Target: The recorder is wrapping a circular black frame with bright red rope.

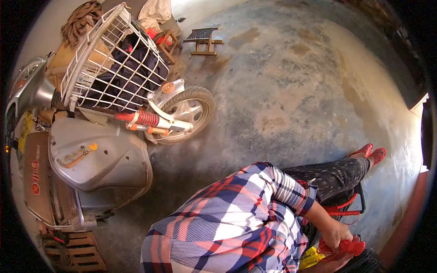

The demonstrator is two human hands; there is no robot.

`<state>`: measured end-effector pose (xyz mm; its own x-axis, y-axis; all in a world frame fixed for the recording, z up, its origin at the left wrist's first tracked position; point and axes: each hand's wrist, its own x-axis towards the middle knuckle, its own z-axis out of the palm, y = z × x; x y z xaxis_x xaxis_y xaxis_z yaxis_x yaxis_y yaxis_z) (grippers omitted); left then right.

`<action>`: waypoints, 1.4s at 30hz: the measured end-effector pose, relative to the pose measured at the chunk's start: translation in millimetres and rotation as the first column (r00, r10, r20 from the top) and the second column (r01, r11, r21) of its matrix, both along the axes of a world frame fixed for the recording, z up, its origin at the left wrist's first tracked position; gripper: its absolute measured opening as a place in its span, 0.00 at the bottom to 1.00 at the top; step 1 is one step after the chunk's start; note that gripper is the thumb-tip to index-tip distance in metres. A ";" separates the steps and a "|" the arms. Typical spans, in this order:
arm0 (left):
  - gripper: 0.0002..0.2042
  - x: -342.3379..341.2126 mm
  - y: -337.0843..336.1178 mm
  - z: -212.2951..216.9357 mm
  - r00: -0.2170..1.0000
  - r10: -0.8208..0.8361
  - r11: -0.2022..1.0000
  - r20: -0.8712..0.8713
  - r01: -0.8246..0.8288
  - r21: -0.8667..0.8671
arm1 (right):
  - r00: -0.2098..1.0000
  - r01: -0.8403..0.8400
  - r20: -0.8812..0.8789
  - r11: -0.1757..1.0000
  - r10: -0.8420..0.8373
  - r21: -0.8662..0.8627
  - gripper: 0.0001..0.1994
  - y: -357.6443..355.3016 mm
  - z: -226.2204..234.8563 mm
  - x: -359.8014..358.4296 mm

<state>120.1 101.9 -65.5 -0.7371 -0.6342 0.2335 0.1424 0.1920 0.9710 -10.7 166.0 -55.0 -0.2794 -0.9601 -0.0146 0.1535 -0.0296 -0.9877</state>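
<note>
My left arm, in a plaid sleeve, reaches to the lower right. The left hand (335, 233) is closed round a bright red, textured thing (351, 247) whose kind I cannot make out. Just below it, part of my right forearm or hand (331, 264) shows at the lower edge, its fingers hidden behind the red thing and the left hand. A yellow piece with dark print (311, 258) lies beside my shirt, under the left hand. Past my wrist, a black metal frame (363, 200) carries red cord-like strands (343, 213).
My legs in dark trousers (339, 175) stretch right to red shoes (374, 154). On the left stands a grey scooter (98, 157) with a white wire basket (120, 68) holding dark cloth. A small wooden stool (203, 40) is farther off on the stained concrete floor (282, 91). A slatted wooden piece (84, 255) lies lower left.
</note>
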 end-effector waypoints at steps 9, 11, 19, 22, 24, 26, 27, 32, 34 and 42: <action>0.18 19.1 -25.7 31.3 0.841 0.188 0.908 -0.507 0.047 0.416 | 0.913 -0.163 0.381 0.986 0.145 0.016 0.25 -37.0 -35.5 -29.6; 0.15 29.7 -29.2 43.1 0.865 0.154 0.904 -0.477 0.071 0.421 | 0.914 -0.245 0.329 0.969 0.237 -0.018 0.23 -40.4 -42.0 -52.9; 0.09 72.3 -81.4 45.8 0.915 0.333 0.668 -0.229 -0.400 -0.627 | 0.990 -0.027 0.137 1.000 0.026 0.005 0.08 -49.4 11.9 -47.8; 0.12 69.8 -96.7 45.5 0.905 0.422 0.472 0.049 -0.173 -0.864 | 0.925 -0.013 -0.377 0.994 0.052 0.107 0.09 -66.0 23.1 -42.7; 0.09 59.3 -104.0 42.9 0.872 0.482 0.365 0.081 -0.115 -0.924 | 0.899 0.073 -0.437 0.991 -0.015 0.116 0.07 -72.0 4.6 -44.7; 0.08 44.7 -111.9 38.4 0.840 0.534 0.270 0.098 -0.060 -0.961 | 0.824 0.146 -0.559 0.988 -0.091 0.055 0.06 -73.6 -0.7 -49.0; 0.07 38.5 -116.7 35.2 0.777 0.621 0.170 0.099 -0.009 -0.985 | 0.734 0.166 -0.668 0.986 -0.127 -0.004 0.07 -73.8 -1.5 -49.9; 0.06 24.0 -133.9 8.6 0.675 0.730 0.090 0.104 0.056 -0.994 | 0.710 0.053 -0.705 0.997 0.000 0.052 0.11 -80.3 -13.5 -41.4; 0.05 18.2 -135.5 1.7 0.637 0.763 0.089 0.108 0.061 -0.994 | 0.702 -0.020 -0.710 0.998 0.053 0.054 0.14 -83.9 -19.7 -36.6; 0.05 8.3 -117.6 -9.9 0.638 0.725 0.321 0.260 0.020 -0.947 | 0.832 -0.075 -0.542 0.992 0.117 0.100 0.19 -96.3 -28.0 -25.4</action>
<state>128.5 -15.7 -75.4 -0.6627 -0.5959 0.4536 -0.6528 0.7565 0.0401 -36.1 69.7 -83.0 -0.1690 -0.9847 0.0432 -0.4123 0.0308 -0.9105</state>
